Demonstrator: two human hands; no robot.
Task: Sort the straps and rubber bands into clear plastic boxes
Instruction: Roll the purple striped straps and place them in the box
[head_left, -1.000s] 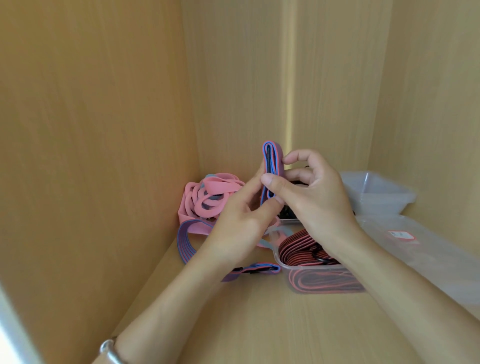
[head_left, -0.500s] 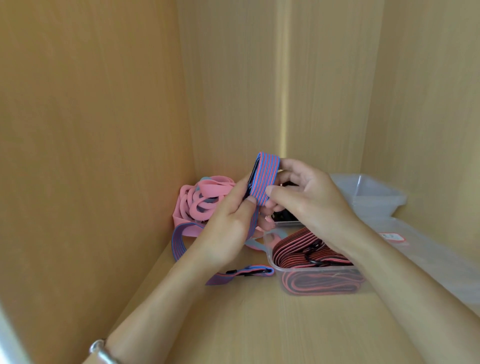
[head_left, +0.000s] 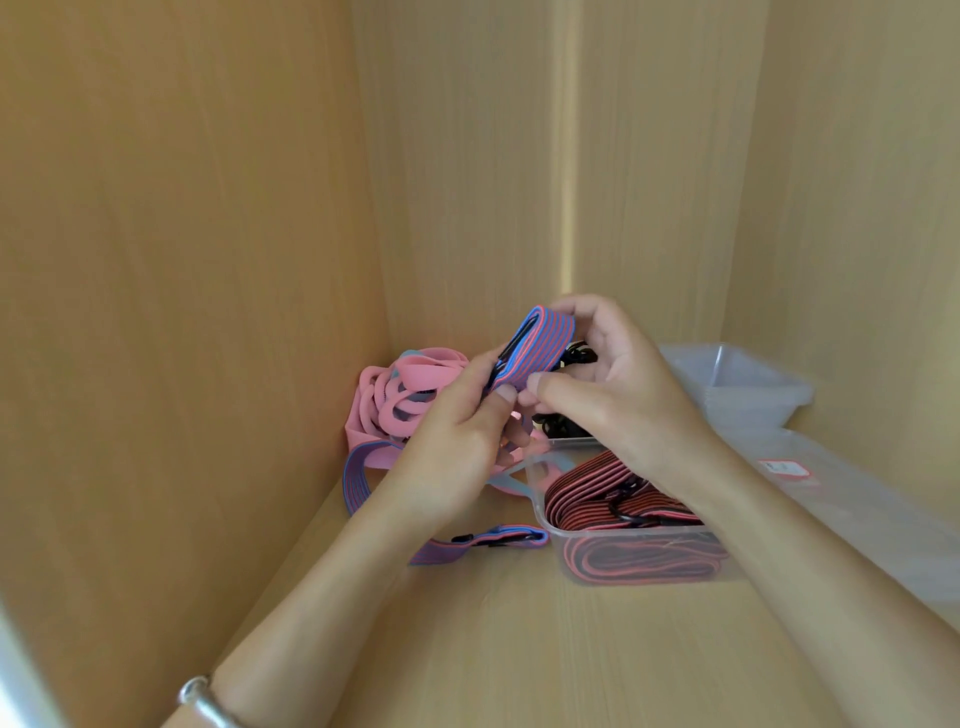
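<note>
Over the last second the folded blue-and-pink striped elastic strap (head_left: 540, 343) has turned from edge-on to show its broad striped face. The left hand (head_left: 457, 441) pinches the bundle's lower end and the right hand (head_left: 613, 384) curls round its top, above the back left of the wooden shelf (head_left: 519, 649), near a heap of pink rubber bands (head_left: 400, 395). Folding seems to be the step in hand; next, the tail lying on the shelf needs gathering in. Then the bundle goes into a box, probably the empty clear plastic box (head_left: 753, 400) at the back right, not the near clear box of red-and-black straps (head_left: 644, 564).
</note>
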